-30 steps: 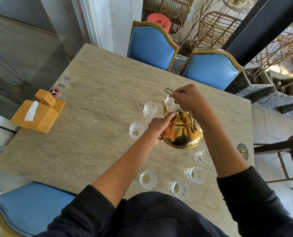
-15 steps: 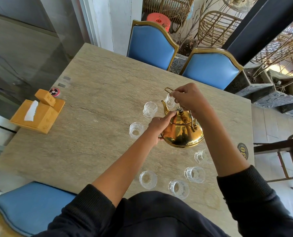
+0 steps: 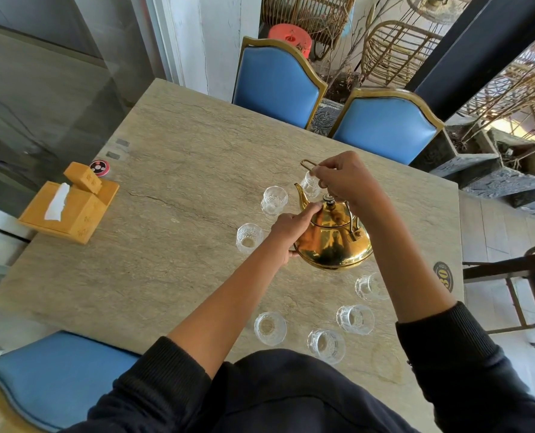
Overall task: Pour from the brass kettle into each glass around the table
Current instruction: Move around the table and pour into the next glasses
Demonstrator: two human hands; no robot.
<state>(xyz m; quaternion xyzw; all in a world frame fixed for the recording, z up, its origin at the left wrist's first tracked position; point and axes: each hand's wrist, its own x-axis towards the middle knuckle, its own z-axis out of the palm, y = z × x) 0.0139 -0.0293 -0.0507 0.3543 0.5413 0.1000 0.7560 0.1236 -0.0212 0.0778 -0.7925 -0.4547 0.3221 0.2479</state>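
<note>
Grip: right hand point(image 3: 342, 179) curled round the kettle's wire handle point(image 3: 306, 164), holding it; left hand point(image 3: 291, 226) with fingers laid on the lid edge and thumb under the body, steadying
Kettle: brass kettle point(image 3: 333, 242) held above the table point(image 3: 172, 245), tipped forward; spout point(image 3: 301, 195) just beside the far glass point(image 3: 310, 185)
Glasses: seven in a loose ring; second glass point(image 3: 274, 200) left of the spout
Change: almost none against half a second ago; both hands and the kettle keep their places
Aside: tissue box point(image 3: 69, 210) at left
</note>
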